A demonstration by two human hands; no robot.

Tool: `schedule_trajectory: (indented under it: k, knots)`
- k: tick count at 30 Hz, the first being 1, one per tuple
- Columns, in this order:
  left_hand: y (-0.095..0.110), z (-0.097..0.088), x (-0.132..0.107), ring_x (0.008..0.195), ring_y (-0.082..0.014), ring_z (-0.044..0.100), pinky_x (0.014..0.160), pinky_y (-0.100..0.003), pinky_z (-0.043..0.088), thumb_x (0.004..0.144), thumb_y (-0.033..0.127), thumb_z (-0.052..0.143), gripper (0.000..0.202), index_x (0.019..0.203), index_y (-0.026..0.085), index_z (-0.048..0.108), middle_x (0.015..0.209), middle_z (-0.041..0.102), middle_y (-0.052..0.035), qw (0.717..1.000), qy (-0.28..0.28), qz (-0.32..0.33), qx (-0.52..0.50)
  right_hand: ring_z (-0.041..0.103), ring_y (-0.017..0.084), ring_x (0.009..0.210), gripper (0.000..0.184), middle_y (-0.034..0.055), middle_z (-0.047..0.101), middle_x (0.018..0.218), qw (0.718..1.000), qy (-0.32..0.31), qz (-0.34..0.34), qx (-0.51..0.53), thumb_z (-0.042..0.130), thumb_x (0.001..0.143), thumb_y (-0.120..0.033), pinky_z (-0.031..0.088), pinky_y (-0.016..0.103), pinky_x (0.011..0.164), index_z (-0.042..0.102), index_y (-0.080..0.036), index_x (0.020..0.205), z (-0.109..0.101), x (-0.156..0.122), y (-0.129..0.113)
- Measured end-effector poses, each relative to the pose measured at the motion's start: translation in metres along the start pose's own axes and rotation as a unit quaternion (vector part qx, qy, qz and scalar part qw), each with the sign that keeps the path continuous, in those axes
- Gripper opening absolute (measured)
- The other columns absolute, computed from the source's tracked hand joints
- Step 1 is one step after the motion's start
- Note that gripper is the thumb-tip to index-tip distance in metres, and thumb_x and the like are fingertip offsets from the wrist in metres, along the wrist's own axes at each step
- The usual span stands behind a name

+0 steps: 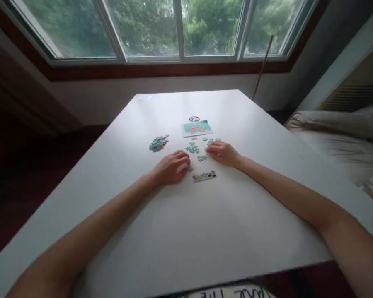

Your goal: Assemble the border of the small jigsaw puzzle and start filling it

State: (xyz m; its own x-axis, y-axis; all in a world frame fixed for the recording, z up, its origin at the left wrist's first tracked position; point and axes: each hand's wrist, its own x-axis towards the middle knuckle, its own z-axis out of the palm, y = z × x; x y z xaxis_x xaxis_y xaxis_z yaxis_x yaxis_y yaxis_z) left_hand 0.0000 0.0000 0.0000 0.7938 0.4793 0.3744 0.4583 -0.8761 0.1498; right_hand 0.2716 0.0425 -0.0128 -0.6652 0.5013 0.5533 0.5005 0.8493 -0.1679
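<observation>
The left hand (172, 167) and right hand (223, 153) lie curled on the tabletop (186, 231) among puzzle pieces (192, 149); I cannot tell if either grip holds one.

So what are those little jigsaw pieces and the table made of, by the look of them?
The jigsaw pieces look like thin printed cardboard: flat and small, coloured teal and pink. The table has a smooth white top with a soft sheen that reflects the daylight; probably laminate or painted board, I cannot tell which.
</observation>
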Motion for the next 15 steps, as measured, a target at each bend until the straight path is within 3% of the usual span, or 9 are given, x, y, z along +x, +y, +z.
schedule_trajectory:
  k: [5, 15]
  knots:
    - [0.0024, -0.0036, 0.0008, 0.098, -0.02, 0.053, 0.085, -0.033, 0.048, 0.079, 0.015, 0.051, 0.02, 0.098, 0.019, 0.056, 0.107, 0.058, -0.0078, 1.0, -0.001, 0.016, 0.002, 0.059, 0.016, 0.081, 0.014, 0.0059, 0.067, 0.086, 1.0, 0.001, -0.001, 0.007, 0.048, 0.086, -0.015, 0.05, 0.029, 0.073, 0.061, -0.019, 0.085, -0.0013, 0.0006, -0.003]
    - [0.003, -0.0035, 0.002, 0.095, -0.0193, 0.054, 0.083, -0.032, 0.048, 0.082, 0.019, 0.05, 0.009, 0.089, 0.017, 0.056, 0.101, 0.06, -0.0079, 1.0, 0.004, -0.004, 0.001, 0.06, 0.016, 0.083, 0.018, 0.0066, 0.067, 0.088, 1.0, 0.02, -0.013, 0.019, 0.046, 0.083, -0.01, 0.05, 0.029, 0.075, 0.062, -0.019, 0.086, -0.0017, -0.001, -0.0018]
